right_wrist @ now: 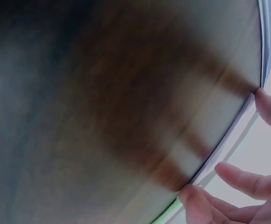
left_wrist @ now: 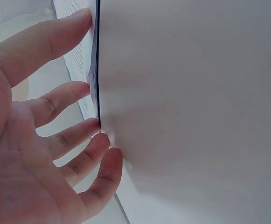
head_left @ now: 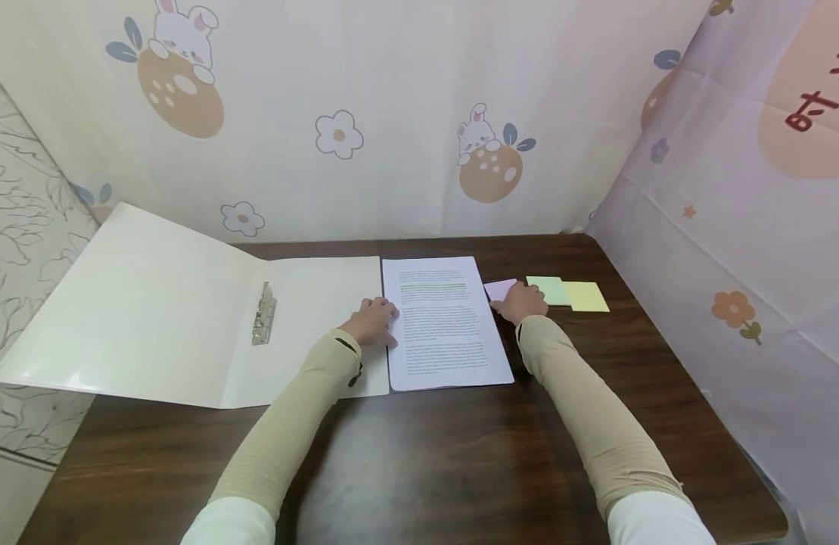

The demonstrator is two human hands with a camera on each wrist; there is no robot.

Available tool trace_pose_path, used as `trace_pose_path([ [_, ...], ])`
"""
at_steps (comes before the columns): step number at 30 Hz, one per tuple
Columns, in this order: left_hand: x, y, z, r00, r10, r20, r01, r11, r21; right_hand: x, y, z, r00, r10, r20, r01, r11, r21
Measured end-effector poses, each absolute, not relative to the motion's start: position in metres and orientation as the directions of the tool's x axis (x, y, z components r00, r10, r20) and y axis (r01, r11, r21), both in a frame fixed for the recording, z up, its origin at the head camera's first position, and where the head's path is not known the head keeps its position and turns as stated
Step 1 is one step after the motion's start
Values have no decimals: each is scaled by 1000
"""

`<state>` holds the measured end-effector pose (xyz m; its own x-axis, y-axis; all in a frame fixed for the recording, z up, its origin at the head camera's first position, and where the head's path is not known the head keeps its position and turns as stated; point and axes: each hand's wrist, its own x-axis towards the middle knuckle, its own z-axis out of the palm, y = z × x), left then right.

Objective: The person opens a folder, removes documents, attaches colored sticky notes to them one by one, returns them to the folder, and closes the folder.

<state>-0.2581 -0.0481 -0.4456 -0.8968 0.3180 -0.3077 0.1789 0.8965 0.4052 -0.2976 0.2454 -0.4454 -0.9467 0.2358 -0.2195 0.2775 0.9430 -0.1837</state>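
A stack of printed sheets [head_left: 436,325] with a green highlighted line lies on the dark table. My left hand [head_left: 373,322] is at its left edge, fingers spread; in the left wrist view the fingertips [left_wrist: 111,158] touch down along the seam between the sheets and the white folder [head_left: 324,280]. To the right of the sheets lies a purple sticky note pad [head_left: 498,288], partly covered by my right hand [head_left: 523,303]. In the right wrist view the right thumb [right_wrist: 270,109] and fingers stand apart, tips touching down along the purple pad's edge.
The folder lies open at left, a metal clip [head_left: 264,314] inside and its cover [head_left: 133,310] overhanging the table's left side. Green [head_left: 550,291] and yellow sticky notes [head_left: 585,297] lie right of my right hand. Patterned curtains [head_left: 405,182] border the dark table [head_left: 419,462].
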Motion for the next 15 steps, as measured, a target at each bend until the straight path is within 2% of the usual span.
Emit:
trace_pose_path([
  [5, -259, -49, -446, -895, 323, -308, 188, 899, 395, -300, 253, -446, -938, 258, -231, 315, 913, -261],
  [15, -259, -51, -449, -893, 332, -304, 188, 888, 420, -306, 267, -453, -919, 290, -268, 367, 877, -311],
])
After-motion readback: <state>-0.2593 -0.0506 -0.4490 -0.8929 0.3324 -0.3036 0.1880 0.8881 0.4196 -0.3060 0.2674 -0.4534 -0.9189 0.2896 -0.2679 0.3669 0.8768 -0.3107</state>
